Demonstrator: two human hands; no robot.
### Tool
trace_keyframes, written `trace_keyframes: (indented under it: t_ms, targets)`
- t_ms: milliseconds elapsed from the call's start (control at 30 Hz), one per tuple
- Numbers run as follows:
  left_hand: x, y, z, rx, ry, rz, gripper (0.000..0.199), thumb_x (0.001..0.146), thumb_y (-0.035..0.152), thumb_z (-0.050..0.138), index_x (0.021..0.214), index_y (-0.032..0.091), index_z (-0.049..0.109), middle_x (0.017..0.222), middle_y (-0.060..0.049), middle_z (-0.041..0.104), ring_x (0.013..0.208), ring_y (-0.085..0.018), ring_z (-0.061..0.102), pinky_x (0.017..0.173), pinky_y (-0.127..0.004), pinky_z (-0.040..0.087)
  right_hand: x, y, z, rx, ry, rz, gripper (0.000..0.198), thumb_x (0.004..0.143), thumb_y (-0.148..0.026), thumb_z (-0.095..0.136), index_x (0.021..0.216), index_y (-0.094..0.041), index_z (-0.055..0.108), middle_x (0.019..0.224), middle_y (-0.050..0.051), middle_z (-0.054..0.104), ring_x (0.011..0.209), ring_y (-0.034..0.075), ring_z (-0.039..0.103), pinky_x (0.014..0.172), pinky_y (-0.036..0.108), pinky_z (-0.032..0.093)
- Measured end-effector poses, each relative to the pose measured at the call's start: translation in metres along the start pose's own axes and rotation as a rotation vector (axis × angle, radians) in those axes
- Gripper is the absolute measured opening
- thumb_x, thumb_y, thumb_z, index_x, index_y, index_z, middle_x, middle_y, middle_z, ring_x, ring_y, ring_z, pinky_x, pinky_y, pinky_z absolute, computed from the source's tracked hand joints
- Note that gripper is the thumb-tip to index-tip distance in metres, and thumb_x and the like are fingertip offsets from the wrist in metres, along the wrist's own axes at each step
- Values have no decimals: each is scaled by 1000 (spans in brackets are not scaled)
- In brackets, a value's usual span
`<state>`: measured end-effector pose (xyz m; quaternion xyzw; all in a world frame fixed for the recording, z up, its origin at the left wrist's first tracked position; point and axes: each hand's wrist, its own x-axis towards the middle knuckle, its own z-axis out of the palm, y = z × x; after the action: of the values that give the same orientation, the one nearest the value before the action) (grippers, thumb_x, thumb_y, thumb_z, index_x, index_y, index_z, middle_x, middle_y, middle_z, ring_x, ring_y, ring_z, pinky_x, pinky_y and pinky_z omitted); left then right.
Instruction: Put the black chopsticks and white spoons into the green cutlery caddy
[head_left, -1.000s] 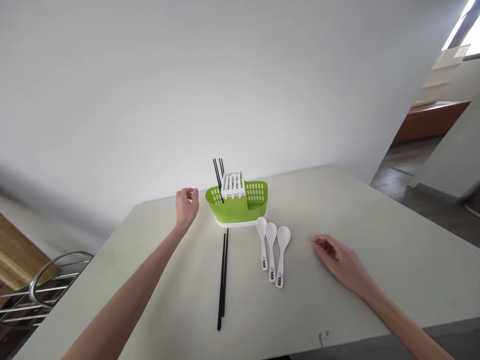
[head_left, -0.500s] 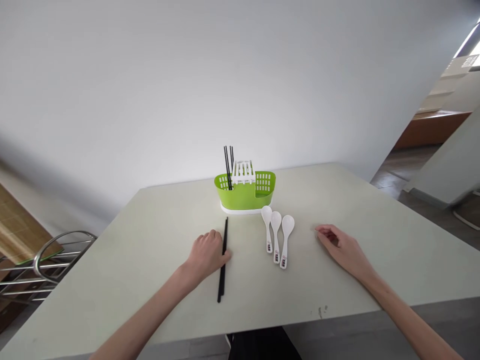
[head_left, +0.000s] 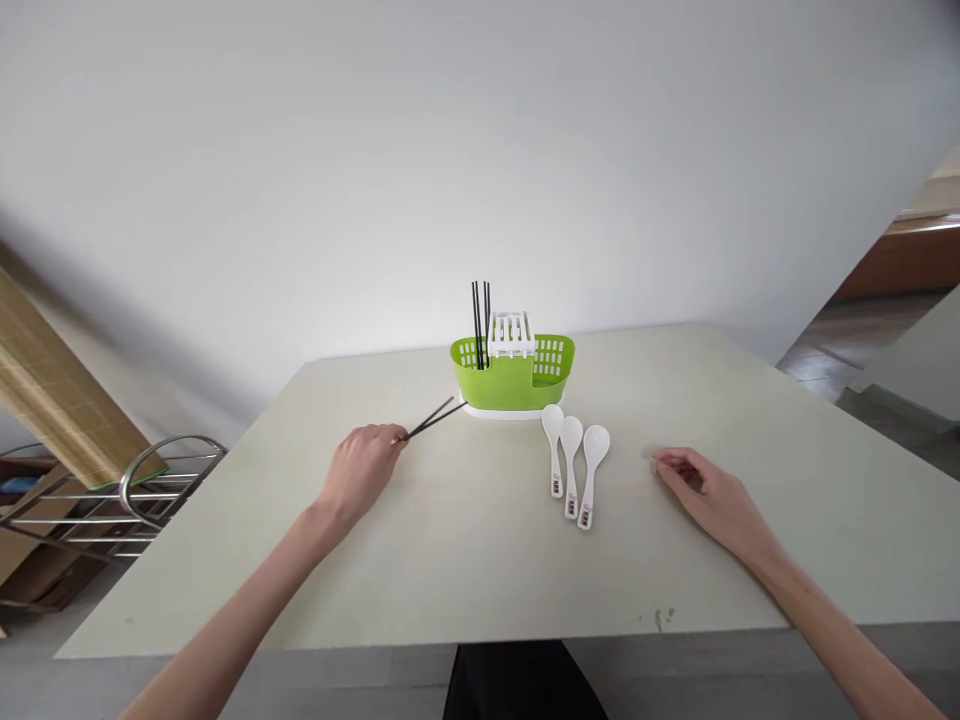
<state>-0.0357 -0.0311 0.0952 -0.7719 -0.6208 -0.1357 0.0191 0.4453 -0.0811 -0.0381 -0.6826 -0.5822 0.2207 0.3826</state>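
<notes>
My left hand [head_left: 364, 462] is closed around a pair of black chopsticks [head_left: 431, 420], whose thin ends stick out to the right towards the basket. A green utensil basket [head_left: 495, 386] with a white slatted top piece and white base stands at the back of the table. Several black chopsticks [head_left: 478, 320] rise from its left compartment. Three white spoons [head_left: 571, 460] lie side by side in front of the basket, bowls pointing away from me. To their right my right hand [head_left: 701, 490] rests on the table, fingers curled together; whether anything is in them is hidden.
The pale table [head_left: 465, 580] meets a white wall [head_left: 480, 170] at the back. Left of the table are a metal rack [head_left: 157, 490] and a leaning bamboo-coloured board [head_left: 67, 380]. Small dark marks lie near the front edge.
My left hand has picked up the chopsticks from the table and turned them, moving left. The view has shifted a little to the left. My right hand stays on the table.
</notes>
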Motion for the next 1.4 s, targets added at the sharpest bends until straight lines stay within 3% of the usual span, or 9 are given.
trace_keyframes:
  t_ms: [167, 300, 733, 933, 1033, 1133, 1267, 1333, 1400]
  targets:
    - [5, 13, -20, -571, 146, -146, 38, 90, 64, 65, 102, 28, 66, 102, -4, 82, 96, -28, 79, 84, -38, 63, 0, -3, 0, 25, 4, -17, 45, 90, -61, 54, 107, -24, 72, 101, 8, 77, 89, 26, 69, 81, 38, 54]
    - [3, 28, -12, -793, 192, -202, 49, 83, 70, 73, 102, 26, 66, 105, -8, 83, 98, -30, 80, 94, -44, 64, -1, -5, -1, 37, 7, -27, 43, 92, -60, 53, 106, -24, 72, 102, 8, 77, 89, 25, 69, 82, 38, 54]
    - [3, 35, 23, -816, 168, -67, 48, 87, 70, 70, 108, 26, 70, 111, -7, 82, 103, -27, 79, 102, -43, 63, 0, -2, 1, 30, -3, -14, 42, 93, -59, 54, 109, -24, 71, 103, 7, 76, 90, 25, 69, 83, 38, 53]
    - [-4, 36, 16, -902, 136, -102, 51, 81, 70, 75, 105, 25, 71, 109, -8, 82, 104, -28, 79, 105, -46, 62, 4, -3, -2, 114, -1, 3, 44, 91, -61, 58, 109, -24, 72, 106, 8, 77, 95, 25, 70, 88, 39, 54]
    - [-12, 41, 10, -1051, 50, -169, 51, 78, 66, 79, 104, 23, 70, 107, -8, 82, 104, -29, 79, 102, -49, 64, -2, -23, -8, 279, -4, 53, 48, 90, -65, 60, 108, -22, 71, 106, 10, 77, 100, 27, 72, 92, 41, 56]
    - [-22, 53, 7, -1230, -54, -250, 50, 74, 60, 86, 102, 22, 69, 107, -8, 82, 106, -30, 78, 106, -49, 62, -22, -68, -11, 392, -219, -37, 48, 92, -66, 62, 112, -23, 70, 113, 12, 77, 107, 28, 72, 97, 42, 56]
    - [-39, 82, 8, -1428, -141, -309, 48, 73, 57, 88, 97, 23, 63, 116, -10, 81, 116, -30, 75, 110, -50, 60, -59, -139, 0, 414, -619, -179, 55, 98, -62, 60, 141, -28, 60, 137, 10, 68, 122, 26, 66, 108, 43, 51]
    - [-46, 97, 8, -1459, -172, -294, 46, 75, 57, 87, 96, 24, 63, 118, -10, 80, 119, -31, 74, 111, -51, 59, -71, -165, 12, 447, -759, -159, 60, 100, -64, 56, 148, -28, 55, 129, 10, 71, 113, 24, 69, 100, 42, 54]
    - [-52, 106, 5, -1470, -182, -276, 45, 76, 57, 85, 98, 23, 64, 119, -10, 80, 119, -31, 74, 112, -52, 58, -77, -182, 24, 533, -899, -130, 61, 101, -67, 50, 141, -22, 60, 113, 10, 75, 94, 21, 71, 87, 39, 57]
